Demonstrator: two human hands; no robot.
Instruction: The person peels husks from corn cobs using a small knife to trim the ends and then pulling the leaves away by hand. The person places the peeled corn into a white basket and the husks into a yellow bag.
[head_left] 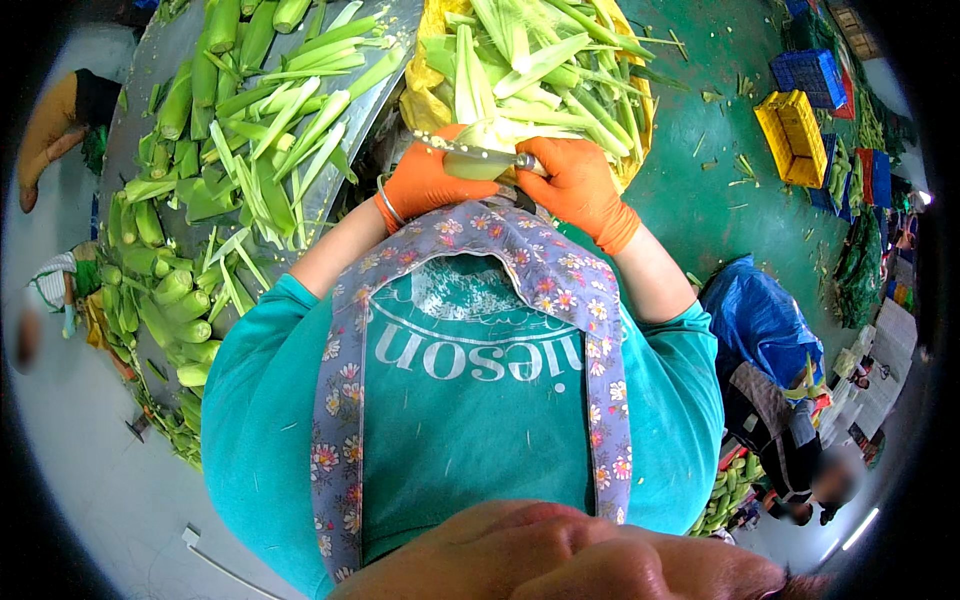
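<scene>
My left hand, in an orange glove, is closed around a pale green ear of corn in front of my apron. Wrapped round the handle of a knife, my right hand wears the same kind of glove. The knife's blade points left across the ear, close to the fingers of my left hand. Just beyond both hands, a yellow sack is heaped with stripped corn husks. How deep the blade sits in the ear is hard to see.
To the left, a metal table carries husk strips and several green corn ears. More ears are piled nearer me. Yellow and blue crates stand on the green floor at right. Other people are at both sides.
</scene>
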